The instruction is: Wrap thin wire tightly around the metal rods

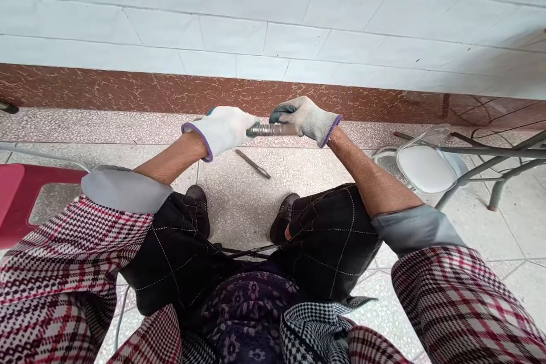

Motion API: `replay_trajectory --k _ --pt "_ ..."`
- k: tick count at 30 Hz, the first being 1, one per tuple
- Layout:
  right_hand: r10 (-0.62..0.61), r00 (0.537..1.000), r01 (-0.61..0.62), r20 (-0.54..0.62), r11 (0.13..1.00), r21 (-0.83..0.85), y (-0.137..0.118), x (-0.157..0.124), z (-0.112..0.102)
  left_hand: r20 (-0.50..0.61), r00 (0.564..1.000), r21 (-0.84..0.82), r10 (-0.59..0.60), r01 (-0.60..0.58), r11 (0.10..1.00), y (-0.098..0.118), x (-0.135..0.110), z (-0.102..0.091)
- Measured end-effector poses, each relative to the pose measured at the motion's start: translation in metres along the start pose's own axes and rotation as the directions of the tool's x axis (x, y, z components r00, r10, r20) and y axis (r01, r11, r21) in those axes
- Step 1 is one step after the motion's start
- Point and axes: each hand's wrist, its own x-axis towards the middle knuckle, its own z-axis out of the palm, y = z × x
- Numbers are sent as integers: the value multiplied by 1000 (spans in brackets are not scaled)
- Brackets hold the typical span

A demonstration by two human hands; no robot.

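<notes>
Both my hands wear white and grey work gloves and are held out in front of my knees. My left hand (pixel 224 129) is closed round one end of a short ribbed metal tube (pixel 267 129). My right hand (pixel 303 118) grips the other end of the same tube, fingers wrapped round it. The tube lies level between the two hands, above the floor. Its ends are hidden inside the gloves.
A thin metal rod (pixel 253 164) lies on the speckled floor under my hands. A white seat on a metal frame (pixel 424 168) stands at the right. A red stool (pixel 17 199) is at the left. A tiled wall with a brown skirting (pixel 128 91) runs ahead.
</notes>
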Motion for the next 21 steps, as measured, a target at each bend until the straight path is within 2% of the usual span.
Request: replay_trajectory --k 3,6,9,12,17,19,21 --pt "85 996 -85 10 994 62 -6 -8 11 -184 982 -224 -33 -9 975 -14 -1 -5" --pt "-3 999 4 36 1000 -20 -21 -16 25 -259 957 -298 -131 50 953 -29 1 -7" --pt "-115 989 126 89 983 -134 -38 -25 32 -183 967 -158 -175 147 976 -41 9 -5" --pt "-130 988 142 79 975 -169 -49 -31 24 -71 983 34 -167 170 985 -45 17 2" --pt "-49 994 43 -102 997 -61 -34 -22 -4 49 999 181 -11 2 984 -30 14 14" --pt "28 989 -27 -145 1000 6 -21 -15 -9 49 998 164 46 -54 985 -22 9 14" --pt "85 987 -82 -138 996 26 -11 -10 -6 31 996 101 89 -92 991 -18 5 13"
